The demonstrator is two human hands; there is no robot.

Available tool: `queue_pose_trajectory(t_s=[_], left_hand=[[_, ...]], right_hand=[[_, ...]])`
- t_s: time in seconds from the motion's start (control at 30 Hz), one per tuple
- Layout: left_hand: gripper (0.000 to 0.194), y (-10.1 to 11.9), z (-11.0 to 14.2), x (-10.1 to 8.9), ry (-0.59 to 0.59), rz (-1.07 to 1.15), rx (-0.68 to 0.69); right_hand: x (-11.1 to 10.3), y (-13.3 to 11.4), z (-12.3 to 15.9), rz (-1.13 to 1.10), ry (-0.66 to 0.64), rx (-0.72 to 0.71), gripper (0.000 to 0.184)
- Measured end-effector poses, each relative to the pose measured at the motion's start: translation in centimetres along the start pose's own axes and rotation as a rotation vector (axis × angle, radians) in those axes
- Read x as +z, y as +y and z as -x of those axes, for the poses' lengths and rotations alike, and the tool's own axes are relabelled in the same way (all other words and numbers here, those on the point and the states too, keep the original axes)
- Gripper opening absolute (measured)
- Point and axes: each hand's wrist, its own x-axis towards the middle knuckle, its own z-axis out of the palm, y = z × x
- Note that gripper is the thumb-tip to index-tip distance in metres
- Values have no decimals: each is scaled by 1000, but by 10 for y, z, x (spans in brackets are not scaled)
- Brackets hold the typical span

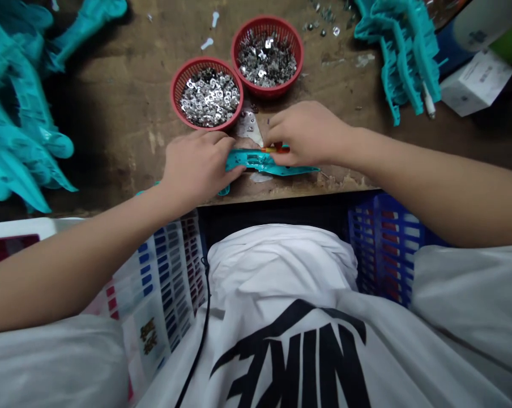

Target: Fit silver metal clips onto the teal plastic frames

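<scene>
Along the front edge of the scarred wooden worktop (124, 141), a long teal moulded plastic piece (260, 161) lies crosswise to the body, its long axis running left to right. The left hand (196, 167) has its fingers closed around the piece's left end. The right hand (307, 136) is nearer a small orange-red part (275, 148) on the upper edge, its fingers curled down over it; whether they pinch it cannot be told. Just behind sits a round red plastic basket of silver metal clips (174, 90).

A scarred wooden workbench (111, 141) — a blue plastic crate (383, 243) below its edge
</scene>
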Motion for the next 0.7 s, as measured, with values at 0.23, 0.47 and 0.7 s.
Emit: queue_pose_trajectory(t_s=[0.23,0.47,0.7], left_hand=[[47,-1,3,27,91,121,181],[50,-10,-7,42,81,222,212],[48,-14,-17,45,-76,252,210]], right_hand=[[-3,-17,-5,101,-127,-11,48],[-10,-29,-4,116,-207,38,51],[-8,-36,-6,126,-224,79,56]])
